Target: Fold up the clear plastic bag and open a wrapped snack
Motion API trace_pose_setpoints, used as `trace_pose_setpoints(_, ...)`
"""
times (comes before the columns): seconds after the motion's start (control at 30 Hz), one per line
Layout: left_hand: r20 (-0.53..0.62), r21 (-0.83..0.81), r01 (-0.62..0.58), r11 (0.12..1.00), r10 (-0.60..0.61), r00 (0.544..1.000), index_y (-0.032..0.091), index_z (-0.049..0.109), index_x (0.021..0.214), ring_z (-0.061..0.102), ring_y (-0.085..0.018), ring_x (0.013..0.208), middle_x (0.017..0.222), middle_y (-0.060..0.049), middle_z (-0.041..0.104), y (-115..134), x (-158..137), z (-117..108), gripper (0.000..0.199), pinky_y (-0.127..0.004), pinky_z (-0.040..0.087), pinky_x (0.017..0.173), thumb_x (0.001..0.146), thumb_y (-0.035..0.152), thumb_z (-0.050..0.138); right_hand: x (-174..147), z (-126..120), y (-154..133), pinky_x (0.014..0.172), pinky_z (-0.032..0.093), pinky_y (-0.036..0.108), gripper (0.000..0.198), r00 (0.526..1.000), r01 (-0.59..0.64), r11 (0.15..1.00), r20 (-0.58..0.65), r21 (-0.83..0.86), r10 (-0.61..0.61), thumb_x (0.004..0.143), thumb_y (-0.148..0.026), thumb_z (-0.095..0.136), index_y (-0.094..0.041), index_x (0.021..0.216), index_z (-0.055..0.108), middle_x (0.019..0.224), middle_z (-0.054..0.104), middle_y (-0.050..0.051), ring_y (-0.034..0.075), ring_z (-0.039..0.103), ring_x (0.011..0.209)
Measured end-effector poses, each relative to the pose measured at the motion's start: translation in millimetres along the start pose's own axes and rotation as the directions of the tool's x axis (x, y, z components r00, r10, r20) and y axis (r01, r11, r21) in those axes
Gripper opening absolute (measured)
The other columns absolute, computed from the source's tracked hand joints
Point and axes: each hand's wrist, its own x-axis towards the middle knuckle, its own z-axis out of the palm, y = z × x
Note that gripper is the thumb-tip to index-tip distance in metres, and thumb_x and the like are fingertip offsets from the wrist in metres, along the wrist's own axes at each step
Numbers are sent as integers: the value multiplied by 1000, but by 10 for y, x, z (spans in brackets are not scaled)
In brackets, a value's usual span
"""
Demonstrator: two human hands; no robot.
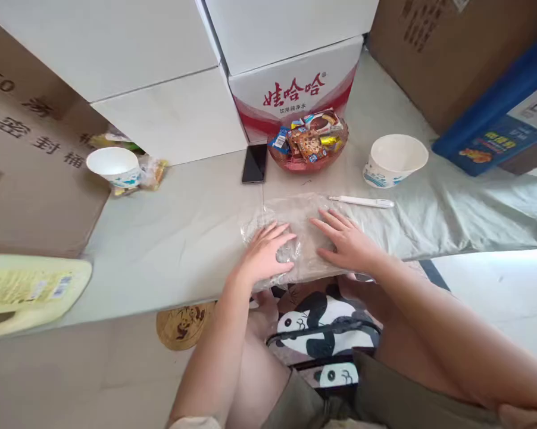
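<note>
A: Head view, near edge of the table (161,250) first?
B: Clear plastic bag (295,223) lying flat at the near edge, about midway along it. Left hand (268,253) pressed palm-down on its left part, fingers (281,233) spread and flat, gripping nothing. Right hand (346,241) palm-down on the right part, fingers (328,221) likewise stretched out, open, closed on nothing.

A: Just behind the bag?
B: White pen (361,201) lying crosswise, just beyond the right fingers, not touching them. Black phone (255,162) face-up farther back, beside a red bowl of wrapped snacks (308,144) set against the printed white carton (295,89) at the far edge.

A: Towards the sides?
B: White paper cup (394,159) right of the bowl, upright, open top. Second paper cup (114,167) near the far left corner, with a crumpled snack wrapper (152,173) touching it. Brown cardboard (27,155) along the left edge, a blue box (500,119) leaning at the far right.

A: Below the near edge?
B: Panda-print cushion (315,322) between bare knees.
</note>
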Motion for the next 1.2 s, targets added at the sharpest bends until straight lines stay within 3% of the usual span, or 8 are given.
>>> trace_pose_setpoints(0.23,118,-87,-22,996,32,993,31,67,127,19,-32,154,162,-2,35,-50,-251,-32,57,-55,22,124,71,33,79,-226,-41,127,116,27,66,67,997,47,998,-59,-48,-49,81,-52,67,-25,142,55,159,39,15,43,29,148)
trace_pose_setpoints(0.33,20,-139,-66,988,70,997,27,77,95,37,-31,147,141,-2,61,-54,-279,-37,18,-52,34,119,80,30,69,-140,-28,-3,118,33,54,47,972,102,995,-212,0,-100,96,-38,48,-19,138,59,152,49,14,33,38,146)
trace_pose_setpoints(0.47,-180,-209,-80,975,42,983,24,74,100,63,-23,117,119,-4,72,-88,-213,-41,23,-44,47,108,88,24,55,50,72,-163,117,36,51,50,968,191,982,-162,-16,-191,96,-27,42,-17,144,53,154,48,11,32,40,145)
trace_pose_setpoints(0.57,-249,-155,13,988,-52,967,24,66,124,56,-25,126,132,-6,65,-130,-171,-31,38,-45,43,112,87,25,57,95,134,-144,117,29,59,54,980,162,984,-107,-80,-170,95,-36,48,-22,147,50,156,44,11,37,35,147)
trace_pose_setpoints(0.73,-37,-26,95,995,-96,995,30,55,141,20,-33,153,165,-4,28,-160,-220,4,70,-52,24,123,74,35,75,62,89,40,115,24,64,72,984,20,996,-175,-89,-35,86,-54,58,-22,149,45,155,45,16,43,32,146)
trace_pose_setpoints(0.97,63,-2,98,995,-98,993,34,48,147,5,-34,156,170,-1,11,-156,-256,27,82,-52,18,126,69,31,74,74,-106,103,76,48,38,24,988,-125,974,-70,187,140,84,-30,51,-19,100,66,80,69,8,26,65,81)
trace_pose_setpoints(1.07,64,-11,77,997,-76,995,34,49,146,6,-34,156,169,0,13,-159,-240,24,81,-52,18,126,68,30,75,98,-154,93,66,47,32,10,984,-133,869,-39,477,172,81,-33,54,-23,77,53,77,68,4,20,63,72)
trace_pose_setpoints(1.2,66,1,88,996,-88,994,31,51,144,7,-34,156,169,-3,15,-128,-223,12,80,-51,19,126,68,31,75,211,-224,-23,55,48,29,18,946,-278,407,173,870,276,81,-32,52,-27,97,46,79,72,0,20,67,64)
